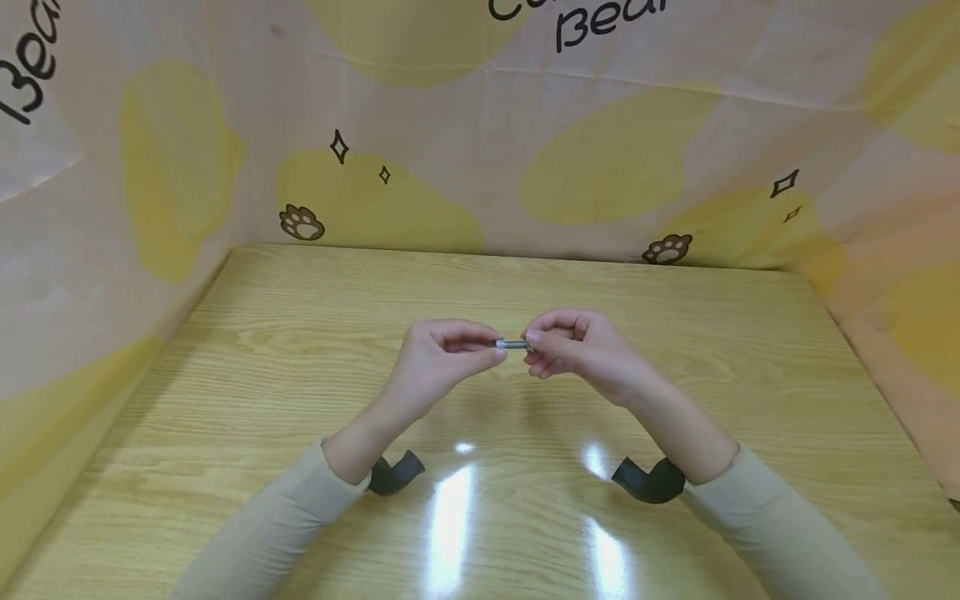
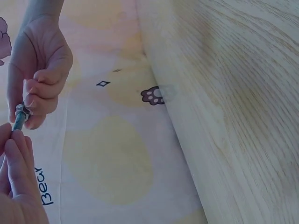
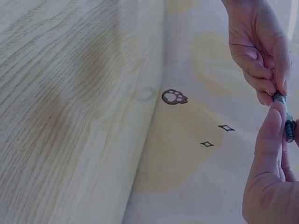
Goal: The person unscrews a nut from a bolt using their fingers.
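Observation:
A small silver bolt (image 1: 515, 344) spans the gap between both hands, held lengthwise above the table. My left hand (image 1: 431, 358) pinches its head end between thumb and fingers. At the other end, my right hand (image 1: 588, 354) grips a nut (image 3: 289, 125) on the shank with thumb and fingertips. The right wrist view shows the threaded tip poking out past that nut. In the left wrist view, bare thread shows between the nut (image 2: 22, 111) and the left fingertips (image 2: 17, 137). Fingers hide most of the bolt head.
Beneath the hands lies a wood-grain table (image 1: 300, 417) with bright light reflections near the front. A printed cloth (image 1: 495, 167) with yellow patches and paw prints stands around the back and sides. Black straps (image 1: 651, 482) show at both sleeve cuffs.

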{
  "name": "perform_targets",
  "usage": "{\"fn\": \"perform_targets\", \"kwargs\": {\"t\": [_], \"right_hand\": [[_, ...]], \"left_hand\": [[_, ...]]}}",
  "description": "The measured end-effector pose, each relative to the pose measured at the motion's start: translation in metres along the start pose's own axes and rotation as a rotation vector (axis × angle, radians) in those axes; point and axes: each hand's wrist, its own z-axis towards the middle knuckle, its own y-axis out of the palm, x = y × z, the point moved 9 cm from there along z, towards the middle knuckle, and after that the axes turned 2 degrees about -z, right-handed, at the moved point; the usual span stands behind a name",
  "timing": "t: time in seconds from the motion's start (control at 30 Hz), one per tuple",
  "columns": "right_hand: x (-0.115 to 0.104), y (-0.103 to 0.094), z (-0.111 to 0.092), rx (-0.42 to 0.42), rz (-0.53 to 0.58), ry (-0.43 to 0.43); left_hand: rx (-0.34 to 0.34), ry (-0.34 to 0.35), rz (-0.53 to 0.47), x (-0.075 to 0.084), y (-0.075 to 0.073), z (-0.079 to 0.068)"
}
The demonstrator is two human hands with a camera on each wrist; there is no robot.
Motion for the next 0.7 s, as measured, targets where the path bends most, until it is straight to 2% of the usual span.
{"fn": "perform_targets", "kwargs": {"t": [0.17, 0.23, 0.5, 0.7], "right_hand": [[-0.0049, 0.0017, -0.0017, -0.02, 0.003, -0.089], [-0.0059, 0.002, -0.0022, -0.022, 0.008, -0.1], [-0.001, 0.0002, -0.0005, 0.007, -0.012, -0.03], [-0.0042, -0.0024, -0.0008, 0.007, -0.031, -0.055]], "left_hand": [[-0.004, 0.013, -0.012, -0.0004, -0.0003, -0.0013], [-0.003, 0.014, -0.01, -0.0005, -0.0004, -0.0015], [0.002, 0.016, -0.008, 0.0013, -0.0001, -0.0019], [0.0, 0.028, -0.012, 0.0031, 0.0011, -0.0011]]}}
